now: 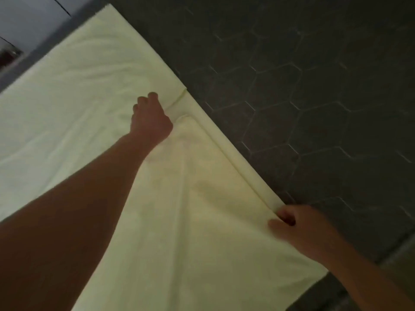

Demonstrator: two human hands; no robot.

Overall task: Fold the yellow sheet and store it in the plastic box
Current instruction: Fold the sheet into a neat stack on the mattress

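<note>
The pale yellow sheet lies spread flat across the left and middle of the head view, its long edge running diagonally from top left to bottom right. My left hand is out over the sheet near that edge, fingers curled down into the cloth at a raised corner of a folded layer. My right hand pinches the sheet's edge lower down, thumb on top and fingers under the fold. A folded strip runs along the edge between the two hands. No plastic box is in view.
Dark grey floor with hexagonal tiles fills the right side beyond the sheet's edge. A pale wall or cabinet face and a dark object sit at the top left.
</note>
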